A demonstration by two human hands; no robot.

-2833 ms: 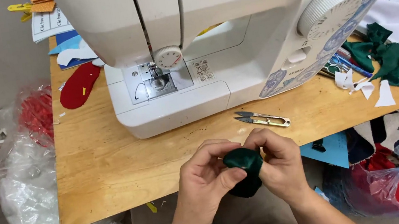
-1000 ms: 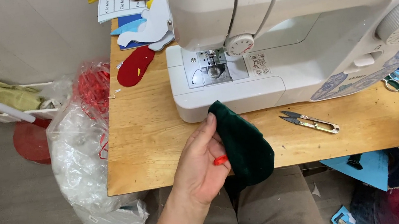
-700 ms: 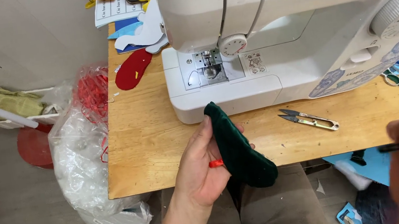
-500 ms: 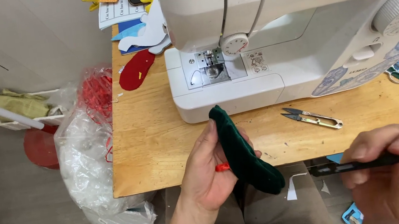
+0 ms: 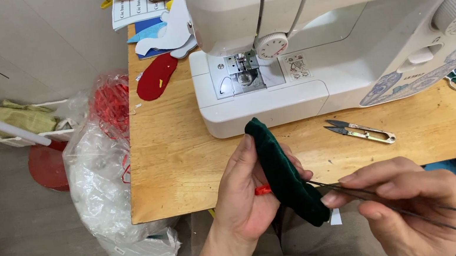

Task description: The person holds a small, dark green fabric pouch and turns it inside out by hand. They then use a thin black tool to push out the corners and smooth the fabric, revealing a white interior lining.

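Observation:
My left hand [image 5: 243, 197] grips a dark green velvet piece [image 5: 283, 176] edge-up in front of the table edge, with a small red bit [image 5: 262, 189] showing at my fingers. My right hand [image 5: 414, 203] pinches long thin black tweezers [image 5: 369, 200], whose tips touch the lower right side of the green piece. Just beyond both hands stands the white sewing machine [image 5: 311, 45] on the wooden table [image 5: 174, 165].
Small thread snips [image 5: 362, 130] lie on the table right of the hands. A red felt shape [image 5: 155, 77] and paper pieces [image 5: 163, 27] sit at the far left. A clear plastic bag [image 5: 107, 180] with red scraps hangs by the table's left side.
My right hand came back into view from the right holding the tweezers and brought the tips to the green piece. My left hand turned the piece edge-up.

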